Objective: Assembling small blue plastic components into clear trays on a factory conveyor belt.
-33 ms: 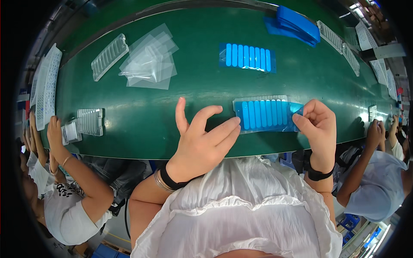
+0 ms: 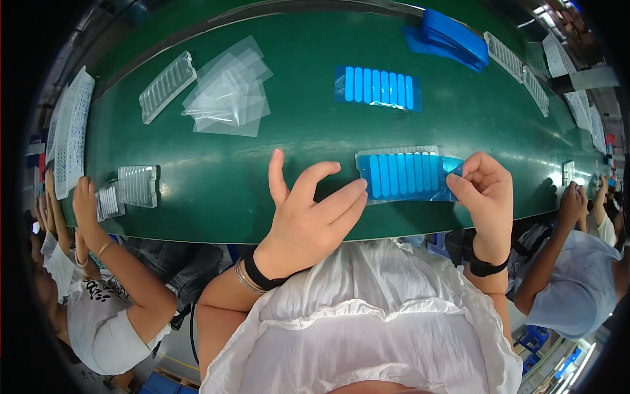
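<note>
In front of me lies a blue film sheet (image 2: 401,178) with a row of rounded strips, on top of a clear ribbed plastic tray (image 2: 425,150) whose far edge shows behind it. The thumb and index finger of my right hand (image 2: 482,187) pinch the film at its right end, where it is lifted and bent a little. My left hand (image 2: 312,213) is spread, thumb and index finger in the air, with other fingertips touching the left edge of the film and tray. Farther off, a second blue film sheet with strips (image 2: 380,88) lies flat on the green table (image 2: 302,118).
Clear plastic sheets (image 2: 230,98) lie in a loose pile at the far left, beside a clear ribbed tray (image 2: 168,87). A stack of blue film (image 2: 453,39) sits at the far right near more trays (image 2: 515,65). Co-workers sit on both sides, one with trays (image 2: 138,186) at the left.
My hands and the blue film have not visibly moved. The co-worker's arm at the left has shifted very slightly.
</note>
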Action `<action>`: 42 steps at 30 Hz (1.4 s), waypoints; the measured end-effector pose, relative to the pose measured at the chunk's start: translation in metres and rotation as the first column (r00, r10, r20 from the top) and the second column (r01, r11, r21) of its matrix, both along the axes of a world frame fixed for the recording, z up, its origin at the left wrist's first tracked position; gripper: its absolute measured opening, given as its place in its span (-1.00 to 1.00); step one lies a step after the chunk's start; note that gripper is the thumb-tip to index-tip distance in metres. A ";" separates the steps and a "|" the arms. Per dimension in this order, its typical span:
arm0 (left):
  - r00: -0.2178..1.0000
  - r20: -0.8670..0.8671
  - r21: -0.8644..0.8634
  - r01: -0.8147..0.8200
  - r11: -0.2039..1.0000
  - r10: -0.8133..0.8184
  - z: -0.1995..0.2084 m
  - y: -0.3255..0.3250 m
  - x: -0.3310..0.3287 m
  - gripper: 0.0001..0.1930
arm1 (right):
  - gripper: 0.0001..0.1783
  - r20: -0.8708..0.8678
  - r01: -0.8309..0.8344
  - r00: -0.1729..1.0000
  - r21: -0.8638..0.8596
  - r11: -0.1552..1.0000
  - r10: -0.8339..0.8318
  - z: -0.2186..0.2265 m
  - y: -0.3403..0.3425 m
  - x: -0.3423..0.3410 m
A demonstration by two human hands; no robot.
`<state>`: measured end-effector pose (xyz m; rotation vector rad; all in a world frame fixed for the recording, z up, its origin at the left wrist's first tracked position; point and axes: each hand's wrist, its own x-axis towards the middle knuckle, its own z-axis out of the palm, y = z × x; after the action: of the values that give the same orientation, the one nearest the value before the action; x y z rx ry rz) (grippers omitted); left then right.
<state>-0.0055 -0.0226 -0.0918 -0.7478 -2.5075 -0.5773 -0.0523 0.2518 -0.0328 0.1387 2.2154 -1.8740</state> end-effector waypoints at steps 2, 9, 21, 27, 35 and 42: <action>1.000 0.003 -0.039 -0.002 0.999 0.002 0.001 0.001 0.001 -0.86 | -0.87 0.007 0.009 1.000 0.019 1.000 -0.010 -0.001 0.001 0.000; 0.999 0.011 -0.103 -0.030 0.994 0.032 0.000 0.003 0.004 -0.90 | -0.86 -0.018 0.046 0.999 0.058 0.997 -0.045 0.004 -0.009 0.000; 0.967 0.249 -0.050 -0.049 0.998 0.060 0.010 0.007 0.003 -0.85 | -0.81 -0.036 0.043 0.998 0.035 0.998 -0.042 0.009 -0.013 -0.001; 0.955 0.290 0.049 -0.078 0.996 0.061 0.013 0.004 -0.005 -0.82 | -0.75 -0.017 0.084 0.996 0.046 0.995 -0.083 0.015 -0.014 0.002; 0.960 0.271 0.053 -0.089 0.995 0.071 0.015 0.004 -0.004 -0.87 | -0.66 -0.246 0.237 0.959 0.423 0.875 -0.141 0.006 0.000 0.005; 0.953 0.296 0.061 -0.089 0.994 0.067 0.016 0.008 -0.006 -0.90 | -0.90 -0.484 -0.021 0.713 0.708 0.705 0.507 -0.014 -0.075 0.010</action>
<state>-0.0120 -0.0148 -0.0757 -0.5673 -2.7531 -0.7995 -0.0425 0.1771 -0.0467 -0.8477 3.0506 -0.9284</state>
